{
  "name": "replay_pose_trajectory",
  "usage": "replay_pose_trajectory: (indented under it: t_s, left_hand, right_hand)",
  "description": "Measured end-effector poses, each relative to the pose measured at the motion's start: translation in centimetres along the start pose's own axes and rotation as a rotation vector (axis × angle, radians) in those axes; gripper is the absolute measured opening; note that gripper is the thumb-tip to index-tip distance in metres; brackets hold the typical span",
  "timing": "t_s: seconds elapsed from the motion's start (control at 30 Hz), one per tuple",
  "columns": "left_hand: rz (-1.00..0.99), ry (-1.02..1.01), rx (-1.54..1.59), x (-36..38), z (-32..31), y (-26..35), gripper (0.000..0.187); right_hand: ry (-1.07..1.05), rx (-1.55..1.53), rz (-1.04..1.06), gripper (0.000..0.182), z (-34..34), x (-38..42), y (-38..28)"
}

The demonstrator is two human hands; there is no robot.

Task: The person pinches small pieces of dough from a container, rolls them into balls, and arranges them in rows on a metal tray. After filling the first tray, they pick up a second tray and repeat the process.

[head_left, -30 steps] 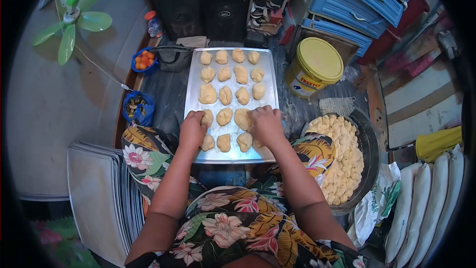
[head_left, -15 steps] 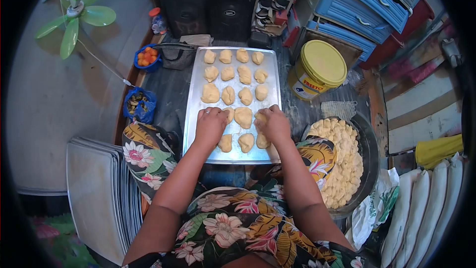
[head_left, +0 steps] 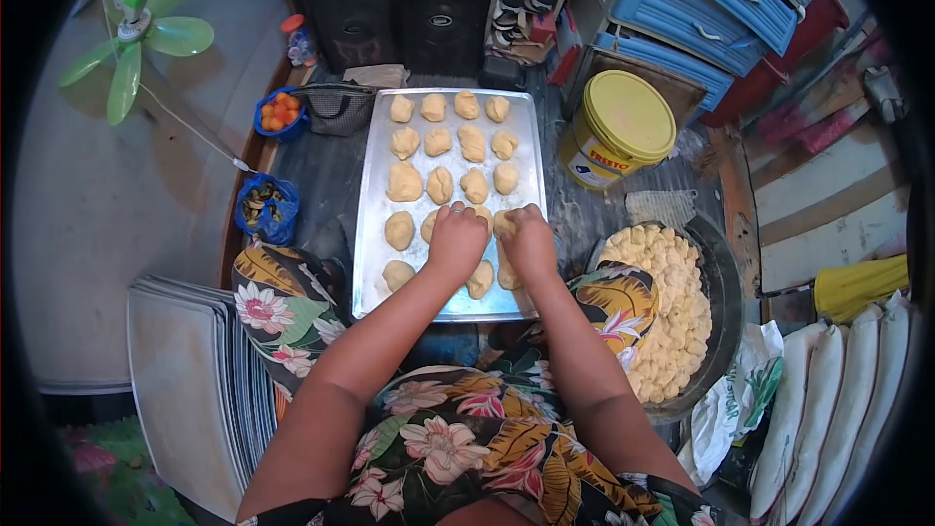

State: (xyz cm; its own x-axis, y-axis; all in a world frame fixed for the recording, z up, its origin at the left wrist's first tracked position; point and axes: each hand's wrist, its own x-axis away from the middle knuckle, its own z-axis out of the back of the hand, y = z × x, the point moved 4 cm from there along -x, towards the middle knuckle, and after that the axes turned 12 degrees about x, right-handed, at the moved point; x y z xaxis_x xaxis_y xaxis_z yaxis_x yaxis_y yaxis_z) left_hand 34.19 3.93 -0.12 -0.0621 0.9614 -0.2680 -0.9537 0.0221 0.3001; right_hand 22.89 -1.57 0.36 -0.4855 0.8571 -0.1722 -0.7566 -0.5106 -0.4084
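A metal tray [head_left: 453, 307] in front of me carries several dough pieces in rows, such as the one at its upper left [head_left: 401, 109]. My left hand [head_left: 458, 239] is over the fourth row, its curled fingers pressed on a dough piece [head_left: 479, 216] that is mostly hidden. Close beside it, my right hand [head_left: 529, 242] has its fingers closed round the dough piece [head_left: 504, 224] in the right column. Dough pieces [head_left: 478, 280] of the nearest row lie just below and between my wrists.
At the right stand a dark basin of small dough lumps [head_left: 667, 312] and a yellow-lidded bucket [head_left: 631, 117]. Stacked trays [head_left: 185, 370] lean at the left. Blue bags [head_left: 278, 224], a fan [head_left: 134, 29] and blue drawers [head_left: 691, 24] surround the tray.
My left hand has moved right, from the left column to the middle, uncovering dough pieces at the left. My right hand stays at the right column, fingers more closed. The view has shifted slightly.
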Motion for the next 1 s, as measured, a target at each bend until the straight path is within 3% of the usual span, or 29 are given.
replay_pose_trajectory:
  t_s: [0.17, 0.27, 0.33, 0.4, 0.43, 0.53, 0.67, 0.8, 0.93, 1.0]
  left_hand:
    - [0.013, -0.001, 0.027, 0.1, -0.3, -0.5, 0.016]
    - [0.072, -0.065, 0.174, 0.6, 1.8, -1.0, 0.015]
    - [0.088, 0.173, 0.148, 1.1, 3.1, -3.2, 0.019]
    - [0.248, 0.186, 0.175, 1.2, 4.9, -5.6, 0.023]
    - [0.227, 0.275, 0.161, 1.5, 5.2, -6.6, 0.024]
    - [0.251, 0.297, 0.136, 2.3, 6.1, -8.4, 0.023]
    - [0.354, 0.261, 0.162, 4.4, 7.7, -8.2, 0.025]
    - [0.371, 0.252, 0.237, 7.9, 8.7, -6.7, 0.025]
    - [0.318, 0.163, 0.279, 10.9, 8.4, -3.6, 0.026]
    - [0.247, 0.106, 0.271, 10.6, 8.6, -2.1, 0.028]
  right_hand:
    - [0.008, -0.212, -0.025, 0.032, 0.1, -0.3, 1.1]
    - [-0.075, -0.135, -0.024, 0.032, -0.3, -0.2, 1.7]
    - [-0.063, -0.144, -0.025, 0.031, 0.2, -0.5, 1.6]
    - [-0.056, -0.153, -0.026, 0.031, 0.7, -0.9, 1.4]
    - [-0.027, -0.147, -0.001, 0.03, 1.0, -1.2, 1.2]
    - [-0.001, -0.129, 0.076, 0.029, 1.6, -1.4, 0.2]
    - [-0.056, -0.069, 0.235, 0.028, 1.7, -0.4, -1.2]
    - [-0.108, -0.074, 0.257, 0.027, 2.5, 0.4, -2.0]
    - [-0.087, -0.093, 0.357, 0.026, 3.1, 1.4, -2.7]
    - [-0.182, -0.042, 0.341, 0.026, 3.4, 1.4, -2.9]
